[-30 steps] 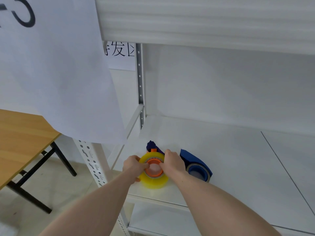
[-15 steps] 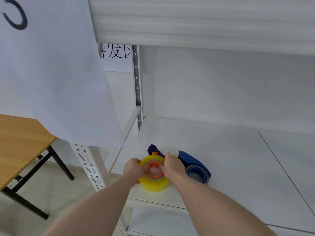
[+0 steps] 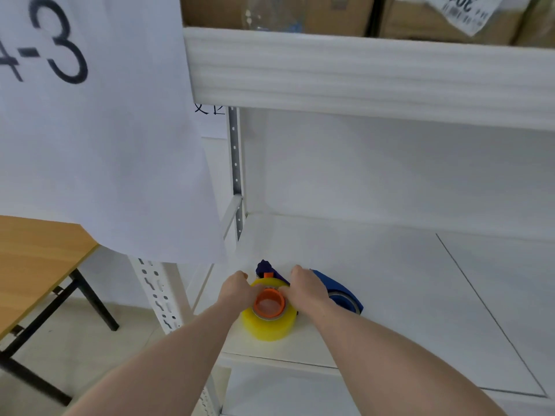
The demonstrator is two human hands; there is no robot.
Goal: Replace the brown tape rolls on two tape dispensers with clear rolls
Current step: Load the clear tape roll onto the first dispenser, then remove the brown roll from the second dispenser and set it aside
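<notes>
A yellowish clear tape roll (image 3: 268, 325) lies flat on a blue tape dispenser (image 3: 265, 269) near the front left of the white shelf (image 3: 390, 283), around the dispenser's orange hub (image 3: 269, 303). My left hand (image 3: 237, 289) grips the roll's left side. My right hand (image 3: 307, 288) presses on its right top edge. A second blue dispenser (image 3: 338, 288) lies just to the right, partly hidden behind my right hand; the roll on it shows only as a dark rim.
A hanging white paper sign (image 3: 99, 130) marked "4-3" covers the upper left. A wooden table (image 3: 33, 259) with black legs stands at the left. A perforated shelf post (image 3: 156, 295) rises by my left arm. Cardboard boxes (image 3: 330, 12) sit on the shelf above.
The view tilted upward, so the boxes on the upper shelf now show. Both hands stay on the clear roll, which sits slightly lower over the orange hub.
</notes>
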